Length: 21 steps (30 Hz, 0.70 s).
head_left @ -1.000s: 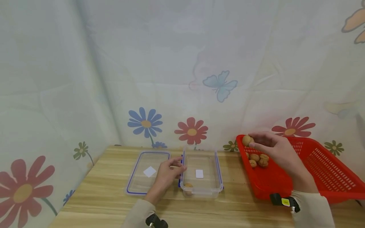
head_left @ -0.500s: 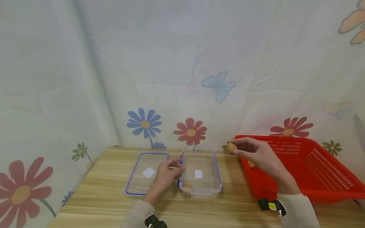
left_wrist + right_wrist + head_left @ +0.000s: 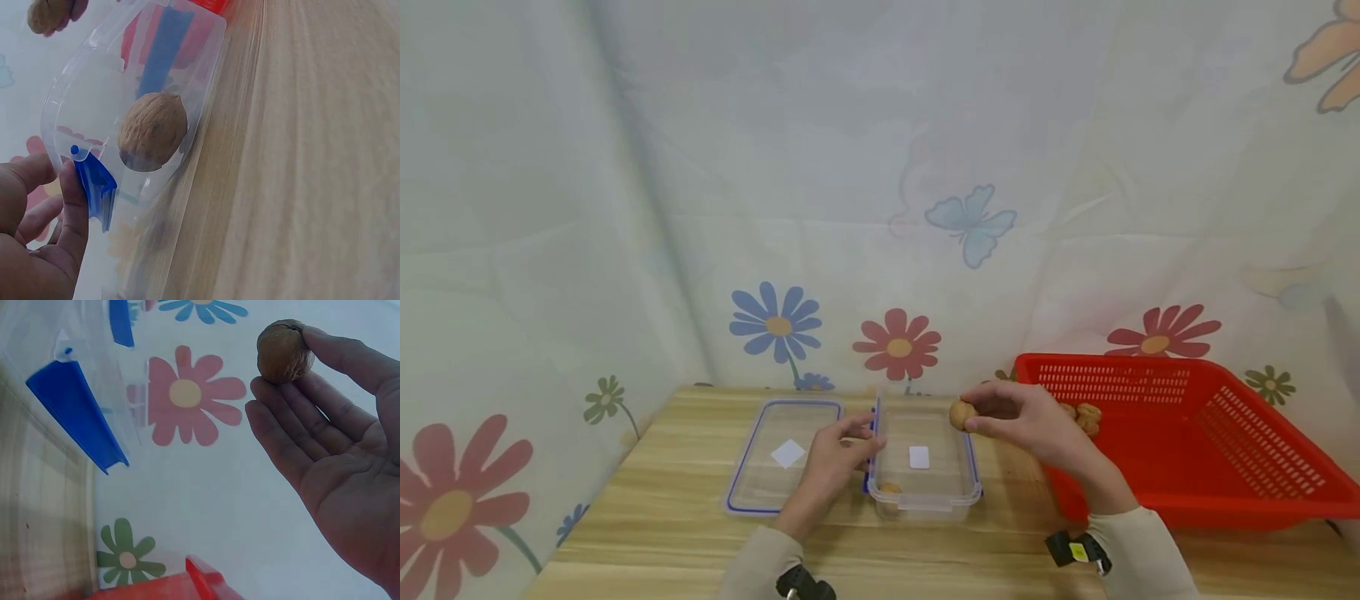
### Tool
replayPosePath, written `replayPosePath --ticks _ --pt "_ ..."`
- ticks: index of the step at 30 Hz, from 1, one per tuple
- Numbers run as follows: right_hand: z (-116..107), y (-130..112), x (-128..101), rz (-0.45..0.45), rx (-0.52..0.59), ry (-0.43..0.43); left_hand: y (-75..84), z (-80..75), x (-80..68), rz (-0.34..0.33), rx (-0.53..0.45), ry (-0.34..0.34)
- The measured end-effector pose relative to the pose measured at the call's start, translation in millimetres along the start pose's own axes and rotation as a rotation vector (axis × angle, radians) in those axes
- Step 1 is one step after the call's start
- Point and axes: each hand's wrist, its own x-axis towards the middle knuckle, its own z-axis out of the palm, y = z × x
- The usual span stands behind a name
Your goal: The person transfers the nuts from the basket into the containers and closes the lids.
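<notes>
Pinching a walnut [image 3: 962, 414] between thumb and fingertips of my right hand [image 3: 1028, 421], I'm holding it in the air over the right edge of the clear plastic box [image 3: 925, 496]. My left hand [image 3: 831, 461] is resting its loosely curled fingers against the box's left wall by the blue clip [image 3: 95, 186]. Another walnut [image 3: 152, 132] is sitting inside the box, and more are lying in the red basket [image 3: 1225, 467] on the table [image 3: 655, 533].

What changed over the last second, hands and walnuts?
The right hand carried the walnut it pinches leftward, from above the red basket to over the right edge of the clear container. Unchanged: the left hand touches the container's left edge, one walnut inside, the lid beside it, and walnuts left in the basket.
</notes>
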Motion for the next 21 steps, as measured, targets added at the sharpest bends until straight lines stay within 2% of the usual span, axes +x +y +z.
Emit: replayPosePath --ticks 8,21 --pt "19 4 5 0.015 0.029 -0.083 -0.3 0.3 -1.0 -0.007 0.010 0.001" --pt "54 21 16 -0.016 0.030 -0.199 -0.7 0.7 2.9 -0.006 -0.014 -0.005"
